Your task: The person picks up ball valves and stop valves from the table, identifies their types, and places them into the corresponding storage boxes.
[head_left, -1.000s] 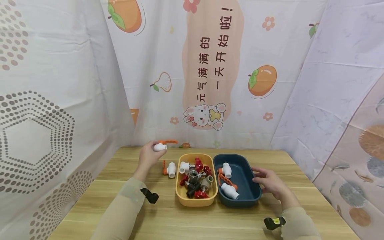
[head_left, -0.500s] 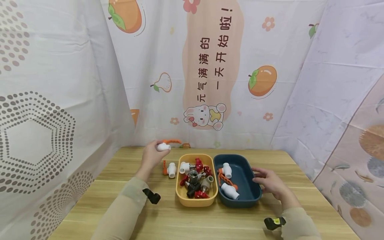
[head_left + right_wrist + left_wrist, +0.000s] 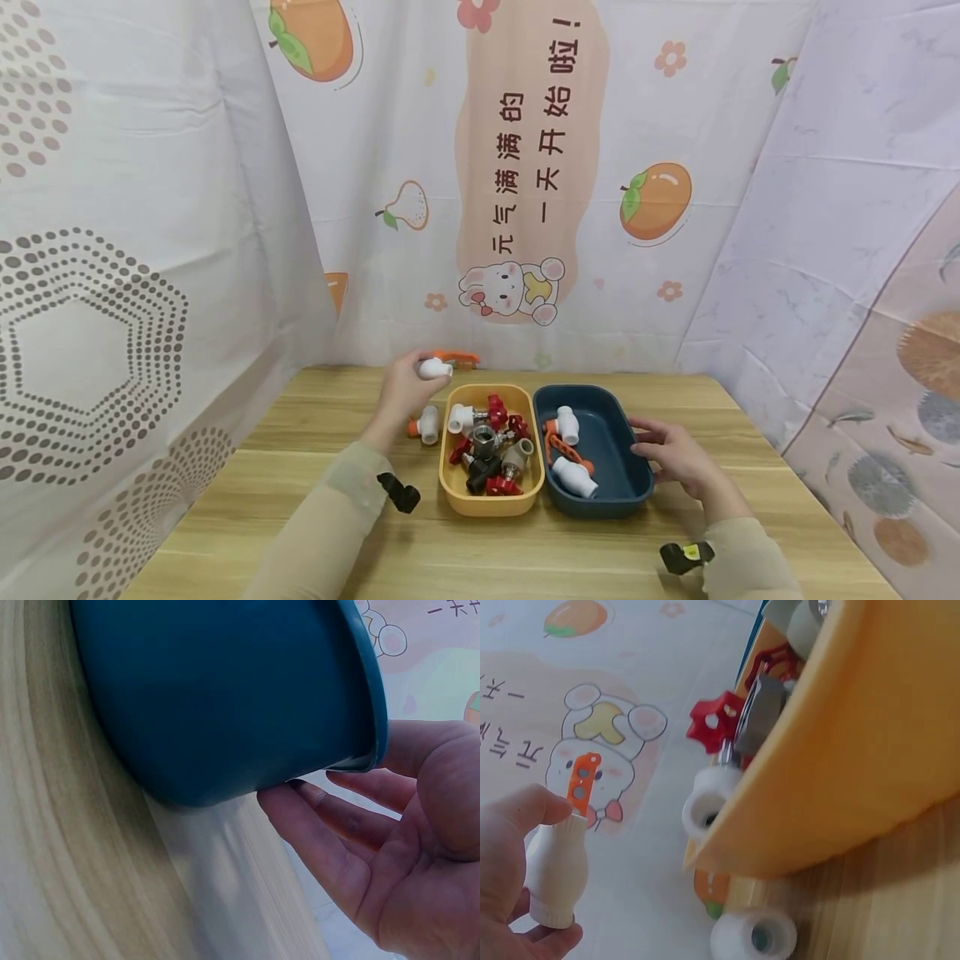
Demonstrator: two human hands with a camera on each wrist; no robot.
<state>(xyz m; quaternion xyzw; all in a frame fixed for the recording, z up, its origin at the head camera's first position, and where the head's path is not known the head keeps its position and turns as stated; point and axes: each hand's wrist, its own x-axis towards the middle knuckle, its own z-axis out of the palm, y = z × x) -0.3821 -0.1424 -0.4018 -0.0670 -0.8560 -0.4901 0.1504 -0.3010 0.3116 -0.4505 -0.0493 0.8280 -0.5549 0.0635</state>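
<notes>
My left hand [image 3: 401,390] holds a white plastic ball valve [image 3: 435,369] with an orange lever handle, up behind the yellow bin. In the left wrist view, the fingers wrap the side of the ball valve [image 3: 557,870] and its orange handle [image 3: 583,782] points up. A second white ball valve [image 3: 429,425] lies on the table left of the yellow bin, its handle partly hidden by my left hand. My right hand [image 3: 678,457] grips the right rim of the dark blue bin [image 3: 641,483]. Seen from the right wrist, fingertips [image 3: 277,799] touch the bin's outer wall.
The yellow bin [image 3: 491,507] holds several valves with red handwheels [image 3: 504,486] and metal, black, grey or white bodies. Two white ball valves [image 3: 575,479] with orange handles lie in the left side of the blue bin. A printed curtain [image 3: 405,283] hangs behind the wooden table [image 3: 480,558].
My left hand has moved right with the ball valve, towards the back of the yellow bin. The right hand and both bins have stayed in place.
</notes>
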